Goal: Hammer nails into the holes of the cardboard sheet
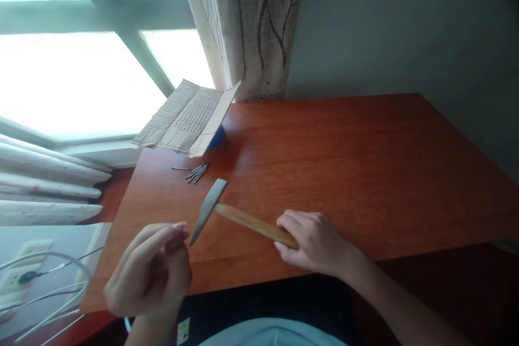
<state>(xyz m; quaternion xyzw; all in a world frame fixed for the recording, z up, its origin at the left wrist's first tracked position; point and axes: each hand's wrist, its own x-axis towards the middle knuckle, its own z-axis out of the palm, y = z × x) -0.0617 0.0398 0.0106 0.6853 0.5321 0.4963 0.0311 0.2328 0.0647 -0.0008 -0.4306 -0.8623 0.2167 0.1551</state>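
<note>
A hammer (249, 220) with a wooden handle and a grey metal head is held out over the table, its head toward the left. My right hand (310, 240) is closed around the end of the handle. Close to the thin end of the hammer head, my left hand (152, 267) is raised with thumb and fingers pinched together; whatever sits between the fingertips, if anything, is hidden. Beyond the hammer head lies a small bunch of nails (197, 173), with a single nail (180, 168) just to its left.
A folded cardboard sheet (219, 119) with rows of holes rests tilted at the back left, partly over a blue object (217, 137). The brown wooden table (344, 173) reaches far right. A window, curtain (263, 27), wall socket and white cables (77, 292) border it.
</note>
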